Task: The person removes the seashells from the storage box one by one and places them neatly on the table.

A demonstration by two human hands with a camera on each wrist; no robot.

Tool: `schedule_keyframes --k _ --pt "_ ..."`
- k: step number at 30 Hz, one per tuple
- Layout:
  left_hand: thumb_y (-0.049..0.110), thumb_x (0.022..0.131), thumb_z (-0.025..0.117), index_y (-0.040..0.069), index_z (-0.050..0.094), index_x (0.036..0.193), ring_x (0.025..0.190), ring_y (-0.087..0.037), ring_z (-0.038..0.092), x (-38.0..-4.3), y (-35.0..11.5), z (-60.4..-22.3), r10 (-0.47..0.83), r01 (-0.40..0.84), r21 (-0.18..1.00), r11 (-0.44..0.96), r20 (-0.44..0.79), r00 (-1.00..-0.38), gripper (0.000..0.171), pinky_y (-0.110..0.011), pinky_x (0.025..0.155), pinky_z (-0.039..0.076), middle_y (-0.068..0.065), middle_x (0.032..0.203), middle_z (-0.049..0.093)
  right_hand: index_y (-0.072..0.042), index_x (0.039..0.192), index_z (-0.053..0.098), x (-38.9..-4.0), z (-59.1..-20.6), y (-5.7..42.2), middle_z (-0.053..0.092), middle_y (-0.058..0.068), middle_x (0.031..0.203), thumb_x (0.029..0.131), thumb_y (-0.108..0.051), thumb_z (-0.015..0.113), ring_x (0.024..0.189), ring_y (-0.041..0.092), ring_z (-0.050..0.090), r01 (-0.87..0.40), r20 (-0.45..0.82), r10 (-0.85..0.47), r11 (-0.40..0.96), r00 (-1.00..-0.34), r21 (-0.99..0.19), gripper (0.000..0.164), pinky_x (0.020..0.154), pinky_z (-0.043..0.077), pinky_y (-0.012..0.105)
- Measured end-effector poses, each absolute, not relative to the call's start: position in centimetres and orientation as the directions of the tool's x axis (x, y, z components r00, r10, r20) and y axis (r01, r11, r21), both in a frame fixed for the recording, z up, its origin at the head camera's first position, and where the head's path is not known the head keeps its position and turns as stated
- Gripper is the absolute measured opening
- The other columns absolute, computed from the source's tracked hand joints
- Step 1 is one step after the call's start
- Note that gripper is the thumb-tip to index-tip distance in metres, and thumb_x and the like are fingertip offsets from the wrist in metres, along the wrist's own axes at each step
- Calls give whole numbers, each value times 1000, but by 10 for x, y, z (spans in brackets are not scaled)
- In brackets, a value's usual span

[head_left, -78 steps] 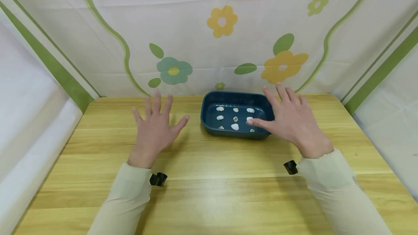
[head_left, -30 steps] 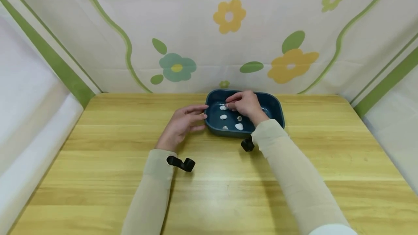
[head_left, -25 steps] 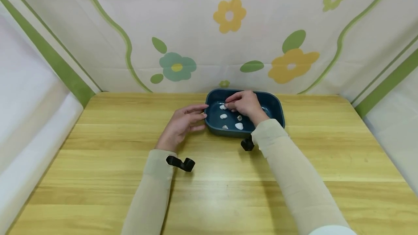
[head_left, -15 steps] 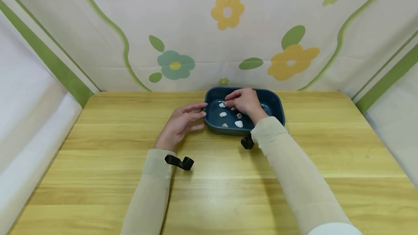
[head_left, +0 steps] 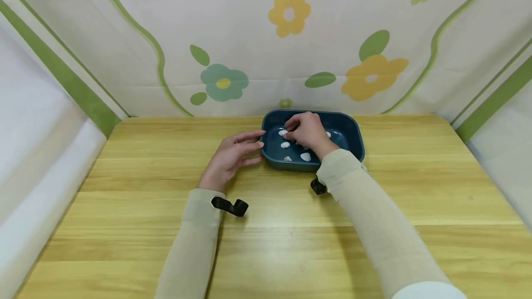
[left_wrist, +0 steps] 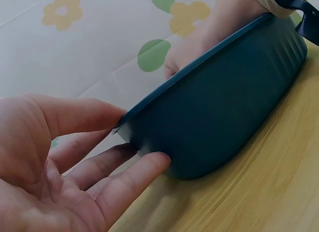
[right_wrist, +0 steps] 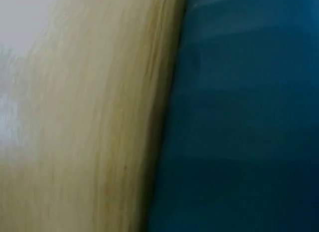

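Note:
A dark blue rectangular tray (head_left: 272,162) stands at the back of the wooden table, with several small white seashells on its floor. My left hand (head_left: 227,160) touches the tray's left end from outside, fingers extended. In the left wrist view the left hand (left_wrist: 65,162) has a fingertip at the rim and others against the outer wall. My right hand (head_left: 309,132) reaches inside, bent fingers at the back-left seashell (head_left: 283,133). Whether they pinch it is unclear. Nearer the front lie one white seashell (head_left: 285,145) and a larger one (head_left: 305,156). The right hand hides other shells.
A white cloth (head_left: 249,26) with printed flowers hangs right behind the tray. The wooden table (head_left: 270,253) extends toward me. In the right wrist view only the tray's side wall (right_wrist: 239,117) and the tabletop (right_wrist: 75,117) show.
Both hands, first spread open above the table, have come to the tray: left to its end, right inside. Over the last half second the right fingers and thumb have shifted slightly at the seashell.

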State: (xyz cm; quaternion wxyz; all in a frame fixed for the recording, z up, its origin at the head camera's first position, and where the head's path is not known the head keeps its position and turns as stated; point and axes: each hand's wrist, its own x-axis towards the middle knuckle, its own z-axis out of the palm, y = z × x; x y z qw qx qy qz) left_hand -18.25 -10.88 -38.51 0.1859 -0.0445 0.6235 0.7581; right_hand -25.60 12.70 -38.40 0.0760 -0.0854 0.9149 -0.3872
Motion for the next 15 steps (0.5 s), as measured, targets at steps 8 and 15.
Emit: schedule_keyframes --k 8,15 --pt "4 103 70 9 66 148 143 -34 60 -182 -107 -384 226 -336 929 -155 -298 -927 45 -35 91 67 -8 161 57 -5 117 80 -256 -384 127 80 12 109 94 -17 86 86 24 74 -118 -58 -217 714 -974 -690 26 78 64 37" --pt "5 103 70 10 67 147 141 -34 62 -181 -108 -384 232 -344 927 -151 -305 -924 45 -33 90 67 -8 161 57 -5 114 81 -254 -386 126 80 12 108 93 -21 86 96 27 73 -136 -54 -227 737 -972 -662 26 88 62 43"
